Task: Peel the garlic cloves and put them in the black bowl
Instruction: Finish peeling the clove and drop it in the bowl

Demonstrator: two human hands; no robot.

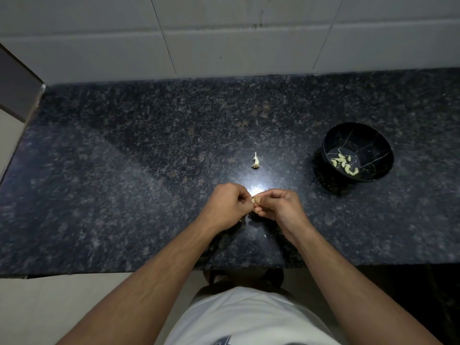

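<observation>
Garlic clove sits pinched between both hands, left hand and right hand, fingers curled on it, above the table. Peeled cloves (pale) lie in the bowl, right; a stem scrap lies between.

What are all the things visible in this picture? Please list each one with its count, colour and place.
black bowl: one, black with thin pale veins, on the counter at the right.
peeled garlic cloves: several, pale yellow, inside the black bowl.
garlic stem piece: one, whitish, on the counter beyond the hands.
garlic clove: one, pale tan, pinched between both hands; mostly hidden.
skin scraps: a few, pale, on the counter near the hands.
counter: one, dark speckled stone.
wall tiles: white, behind the counter.
left hand: one, pinches the clove.
right hand: one, pinches the clove.
</observation>
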